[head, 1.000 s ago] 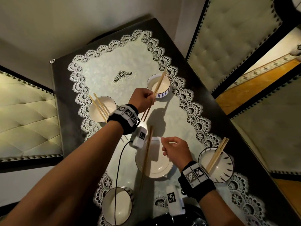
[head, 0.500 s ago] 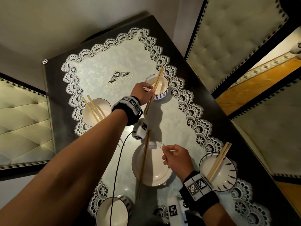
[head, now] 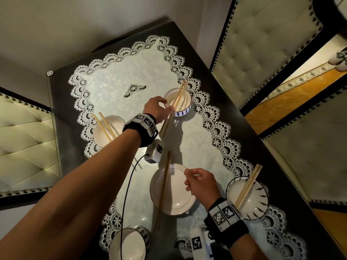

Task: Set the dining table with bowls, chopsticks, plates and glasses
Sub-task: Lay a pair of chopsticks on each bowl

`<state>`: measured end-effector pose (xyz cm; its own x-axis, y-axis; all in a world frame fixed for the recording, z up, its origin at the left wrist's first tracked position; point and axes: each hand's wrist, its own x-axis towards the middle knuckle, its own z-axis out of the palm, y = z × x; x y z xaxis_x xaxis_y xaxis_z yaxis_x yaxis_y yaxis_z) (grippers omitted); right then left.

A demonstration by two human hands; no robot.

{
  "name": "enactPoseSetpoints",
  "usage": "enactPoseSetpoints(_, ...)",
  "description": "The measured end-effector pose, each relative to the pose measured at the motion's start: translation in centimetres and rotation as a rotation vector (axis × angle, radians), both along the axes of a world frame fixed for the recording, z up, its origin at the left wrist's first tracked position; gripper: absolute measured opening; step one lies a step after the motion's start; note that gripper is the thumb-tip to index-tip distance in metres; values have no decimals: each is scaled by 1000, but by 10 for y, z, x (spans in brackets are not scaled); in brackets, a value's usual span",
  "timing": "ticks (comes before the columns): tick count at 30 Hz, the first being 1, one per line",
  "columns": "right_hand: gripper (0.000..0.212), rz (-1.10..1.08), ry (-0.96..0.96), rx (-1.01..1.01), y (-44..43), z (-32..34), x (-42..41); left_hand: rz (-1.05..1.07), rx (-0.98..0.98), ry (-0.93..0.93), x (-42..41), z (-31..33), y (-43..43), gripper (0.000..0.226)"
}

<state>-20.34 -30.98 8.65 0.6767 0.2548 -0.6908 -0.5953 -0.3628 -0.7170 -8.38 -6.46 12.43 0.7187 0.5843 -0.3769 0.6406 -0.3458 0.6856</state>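
— Where are the chopsticks of the far setting?
— Lying slantwise across the blue-patterned bowl, at the far right of the lace cloth. Their far ends pass the bowl's far rim and their near ends hang out over the cloth.
— And the left hand?
— It pinches that pair between thumb and fingertips, just at the bowl's near rim.
— The right hand?
— It is above the right edge of the white plate, with its fingers curled in and nothing to be seen in them. A second pair of chopsticks lies across that plate.
— What else stands on the counter?
— There is a white bowl at the left with chopsticks on it. A leaf-marked bowl at the right carries another pair. A striped bowl sits at the near edge. Both wrists wear marker bands.
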Motion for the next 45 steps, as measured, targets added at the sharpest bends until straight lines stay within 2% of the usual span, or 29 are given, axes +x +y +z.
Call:
enactPoseSetpoints(7, 20, -51, -27, -7, -4, 3, 29, 60, -52, -142, -12, 6, -2, 39)
enactPoseSetpoints(11, 20, -98, -56, -21, -10, 0, 50, 62, -31, -200, -41, 1, -28, 29)
enactPoseSetpoints(16, 21, -127, -41, -22, -16, -9, 55, -63, 34, -71, -101, -32, -77, 23)
enactPoseSetpoints(21, 20, -137, -34, -43, -21, -13, 63, -139, 36, 97, -106, -60, -107, 30)
enactPoseSetpoints(26, 17, -118, -26, -61, -20, -20, 58, -148, 140, 151, -94, -70, -106, 27)
enactPoseSetpoints(34, 22, -205, 10, -8, -28, -35, 79, -238, 118, 154, -60, -70, -101, 22)
enactPoseSetpoints(39, 22, -206, 1, -36, -29, -40, 99, -204, -1, 72, -49, -72, -99, 21)
enactPoseSetpoints(45, 20, -167, 5, -46, -24, -50, 117, -43, -220, 66, -47, -86, -94, 15)
